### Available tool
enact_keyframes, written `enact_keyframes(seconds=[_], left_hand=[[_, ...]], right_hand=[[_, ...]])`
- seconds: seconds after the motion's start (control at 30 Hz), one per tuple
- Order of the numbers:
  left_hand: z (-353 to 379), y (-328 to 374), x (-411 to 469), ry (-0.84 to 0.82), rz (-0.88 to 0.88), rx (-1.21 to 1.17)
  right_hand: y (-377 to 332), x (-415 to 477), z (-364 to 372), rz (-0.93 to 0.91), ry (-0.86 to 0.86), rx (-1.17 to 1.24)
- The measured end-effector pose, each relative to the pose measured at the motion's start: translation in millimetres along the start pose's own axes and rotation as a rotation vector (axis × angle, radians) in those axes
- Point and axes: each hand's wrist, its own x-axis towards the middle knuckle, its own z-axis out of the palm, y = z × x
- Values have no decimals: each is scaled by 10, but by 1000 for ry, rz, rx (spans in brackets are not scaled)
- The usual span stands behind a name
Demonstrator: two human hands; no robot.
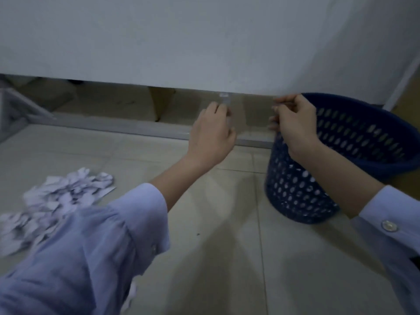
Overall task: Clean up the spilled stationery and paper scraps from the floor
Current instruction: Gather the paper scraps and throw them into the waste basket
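A heap of torn white paper scraps (56, 201) lies on the tiled floor at the left. A blue perforated waste basket (336, 160) stands tilted at the right. Between my hands hangs a blurred, see-through plastic pouch or sheet (250, 114); what it is exactly I cannot tell. My left hand (212, 135) grips its left side with curled fingers. My right hand (294, 123) pinches its right edge, just over the near rim of the basket.
A white panel or wall (204, 42) rises straight ahead, with a gap under it showing cardboard boxes (136, 103) and a grey metal rail (113, 128). One stray scrap (131, 294) lies near my left sleeve. Pale floor tiles (227, 258) stretch between the heap and the basket.
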Motion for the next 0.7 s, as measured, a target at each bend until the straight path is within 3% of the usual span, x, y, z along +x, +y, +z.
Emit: enact_keyframes(seconds=[0.23, 0.47, 0.6, 0.7], left_hand=[[-583, -958, -1069, -162, -319, 134], [-1232, -1490, -2305, -477, -729, 218], [-1575, -1643, -2976, -659, -994, 230], [-1809, -1657, -3446, -774, -1175, 293]], right_hand=[[298, -639, 942, 118, -287, 1], [862, -1442, 1640, 257, -677, -113], [1152, -1831, 1841, 182, -945, -392], [1284, -2020, 1955, 15, -1184, -577]])
